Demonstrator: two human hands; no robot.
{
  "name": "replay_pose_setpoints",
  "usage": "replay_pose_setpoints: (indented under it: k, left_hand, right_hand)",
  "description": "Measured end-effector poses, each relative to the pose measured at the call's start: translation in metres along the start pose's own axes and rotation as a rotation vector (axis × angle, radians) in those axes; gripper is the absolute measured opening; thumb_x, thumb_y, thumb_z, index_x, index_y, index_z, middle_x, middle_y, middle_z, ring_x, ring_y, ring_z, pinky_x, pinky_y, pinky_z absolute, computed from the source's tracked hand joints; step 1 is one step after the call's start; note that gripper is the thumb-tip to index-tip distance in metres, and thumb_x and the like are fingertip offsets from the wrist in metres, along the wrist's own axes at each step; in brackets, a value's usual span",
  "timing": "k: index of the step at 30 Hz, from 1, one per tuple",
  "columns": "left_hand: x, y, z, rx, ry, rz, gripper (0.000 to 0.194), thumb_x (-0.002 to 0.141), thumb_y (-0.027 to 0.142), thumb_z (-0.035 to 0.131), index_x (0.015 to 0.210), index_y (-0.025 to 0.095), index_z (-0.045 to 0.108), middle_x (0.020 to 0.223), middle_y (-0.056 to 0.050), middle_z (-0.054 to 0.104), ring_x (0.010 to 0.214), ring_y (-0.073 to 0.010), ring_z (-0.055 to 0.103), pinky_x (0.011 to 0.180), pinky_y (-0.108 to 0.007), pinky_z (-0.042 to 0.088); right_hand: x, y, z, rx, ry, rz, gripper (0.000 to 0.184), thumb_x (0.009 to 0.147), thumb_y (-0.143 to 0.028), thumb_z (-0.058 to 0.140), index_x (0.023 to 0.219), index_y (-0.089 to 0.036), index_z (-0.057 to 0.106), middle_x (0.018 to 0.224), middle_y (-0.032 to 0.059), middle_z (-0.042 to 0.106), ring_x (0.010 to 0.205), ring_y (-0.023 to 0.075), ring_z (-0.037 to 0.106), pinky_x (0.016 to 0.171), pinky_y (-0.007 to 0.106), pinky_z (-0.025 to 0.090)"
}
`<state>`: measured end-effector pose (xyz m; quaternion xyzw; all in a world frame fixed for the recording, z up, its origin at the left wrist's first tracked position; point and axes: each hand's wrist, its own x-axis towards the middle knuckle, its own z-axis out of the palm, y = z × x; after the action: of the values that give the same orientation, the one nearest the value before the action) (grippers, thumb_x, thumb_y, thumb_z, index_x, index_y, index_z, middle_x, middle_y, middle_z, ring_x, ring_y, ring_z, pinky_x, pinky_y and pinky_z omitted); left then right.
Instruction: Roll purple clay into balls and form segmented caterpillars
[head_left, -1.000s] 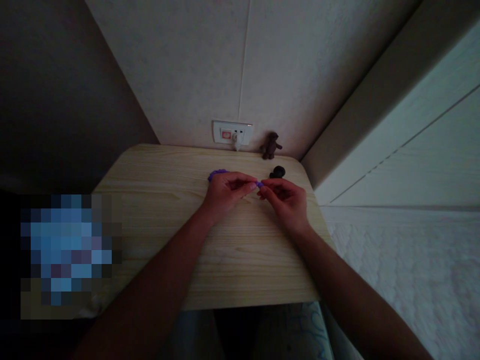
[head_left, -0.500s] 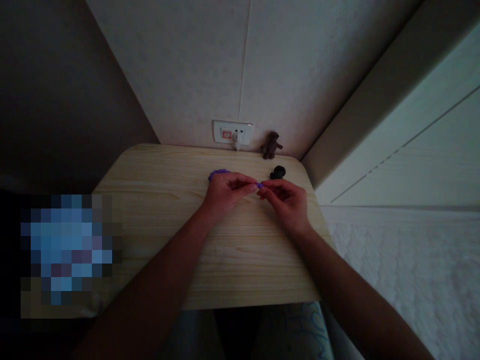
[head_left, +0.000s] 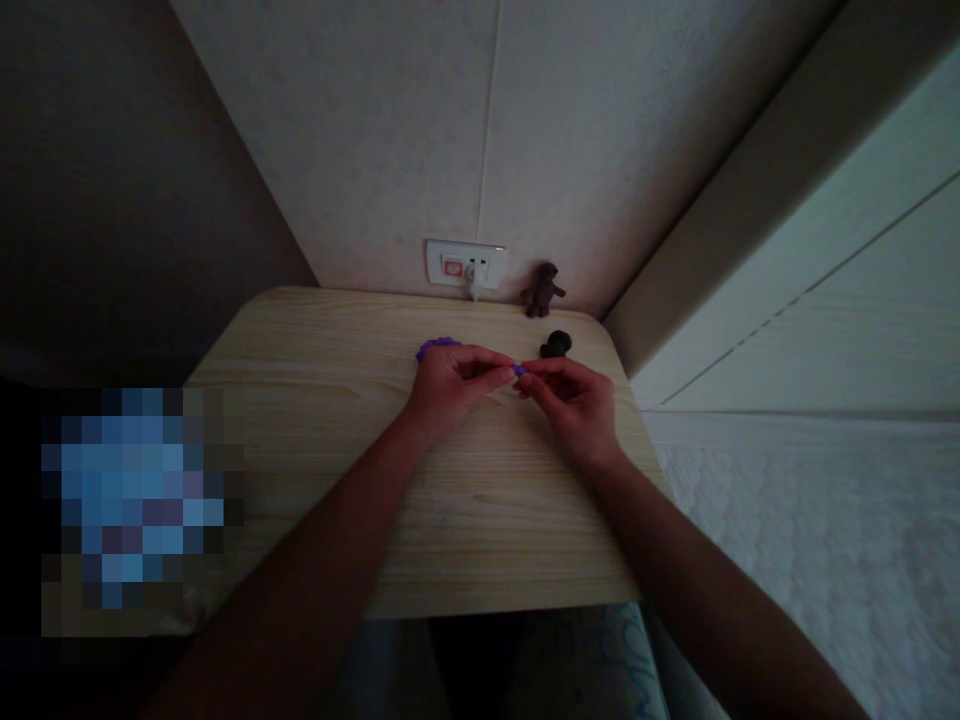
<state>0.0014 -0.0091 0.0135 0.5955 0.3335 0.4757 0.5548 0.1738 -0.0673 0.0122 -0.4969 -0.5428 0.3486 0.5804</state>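
Between my two hands is a small purple piece [head_left: 519, 370] that looks like modelling clay. My left hand [head_left: 456, 385] pinches it from the left with thumb and forefinger. From the right, the fingertips of my right hand [head_left: 577, 400] close on the same piece. A larger purple lump [head_left: 436, 346] lies on the table behind my left hand, which partly hides it. Just beyond my right hand sits a rounded black lump [head_left: 556, 344]. Farther back, a small dark brown bear-like figure [head_left: 543, 290] stands close to the wall.
The pale wooden table [head_left: 315, 350] has rounded back corners and meets the wall. A white wall socket [head_left: 465, 264] with a plug in it is just above its back edge. To the right lies a white quilted surface [head_left: 825, 540]. A pixelated patch covers the lower left.
Both hands stay in nearly the same place, still pinching the small purple piece. The right fingertips have shifted very slightly, and more of the purple shows. Everything on the table is unmoved.
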Motion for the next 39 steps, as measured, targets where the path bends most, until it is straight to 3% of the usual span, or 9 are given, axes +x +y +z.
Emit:
replay_pose_setpoints:
  k: [9,19,31,39]
  left_hand:
    - [-0.0003,0.001,0.0001,0.018,-0.004,0.009,0.028,0.073,0.04,0.089,0.089,0.017,0.084,0.08,-0.007,0.081,0.068,-0.0149,0.071,0.064,-0.027,0.058]
    - [0.0001,-0.0023,0.0008,-0.053,-0.057,-0.001,0.035,0.069,0.04,0.091,0.094,0.016,0.083,0.094,-0.01,0.083,0.084,-0.0201,0.078,0.082,-0.034,0.064]
    - [0.0005,-0.0019,0.0007,-0.026,-0.058,0.021,0.028,0.071,0.04,0.089,0.087,0.017,0.083,0.086,-0.007,0.082,0.075,-0.017,0.074,0.074,-0.03,0.061]
    - [-0.0016,-0.0005,0.0008,-0.015,-0.059,-0.005,0.029,0.074,0.037,0.087,0.095,0.017,0.083,0.091,-0.008,0.083,0.079,-0.0182,0.076,0.072,-0.029,0.061]
  right_hand:
    - [0.0006,0.002,0.0012,0.009,0.008,-0.014,0.031,0.082,-0.05,0.084,0.097,-0.024,0.076,0.085,0.0031,0.079,0.07,0.017,0.073,0.068,0.034,0.063]
    - [0.0013,-0.0027,0.0023,0.049,0.012,0.022,0.031,0.08,-0.05,0.085,0.093,-0.023,0.077,0.082,0.0029,0.079,0.068,0.0162,0.072,0.066,0.033,0.064]
    - [0.0005,-0.0004,0.0018,0.027,-0.004,0.022,0.031,0.08,-0.051,0.085,0.091,-0.023,0.076,0.079,0.0024,0.077,0.065,0.0158,0.07,0.063,0.032,0.061]
    - [0.0001,0.0008,0.0024,0.012,-0.004,-0.001,0.035,0.079,-0.054,0.086,0.091,-0.023,0.077,0.08,0.0029,0.078,0.065,0.0159,0.07,0.064,0.033,0.061]
